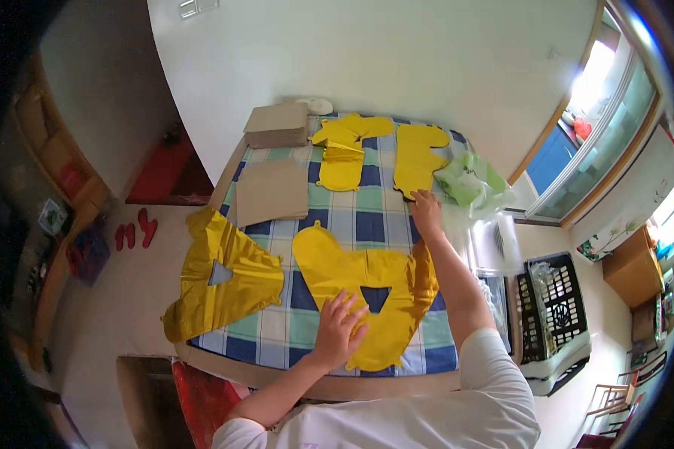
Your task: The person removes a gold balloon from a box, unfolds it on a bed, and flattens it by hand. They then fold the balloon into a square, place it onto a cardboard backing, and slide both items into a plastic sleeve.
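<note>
Flat gold foil letter balloons lie on a checked cloth [352, 206]. My left hand [338, 334] rests with spread fingers on the lower part of an A-shaped foil balloon [326, 262], beside its triangular hole. Stretched toward the far right, my right hand [427, 215] has its fingertips closed on the near edge of another foil balloon [419, 153]; the thumb is hidden. A second A-shaped foil balloon [236, 280] overhangs the table at left. Farther back, a partly folded foil balloon [342, 166] lies flat.
A stack of cardboard [277, 123] and loose cardboard sheets [272, 191] occupy the back left. Crumpled green-and-clear plastic bags [472, 179] sit at the right edge. Below them, a black plastic basket [554, 303] stands beside the table. A white wall [389, 60] rises behind.
</note>
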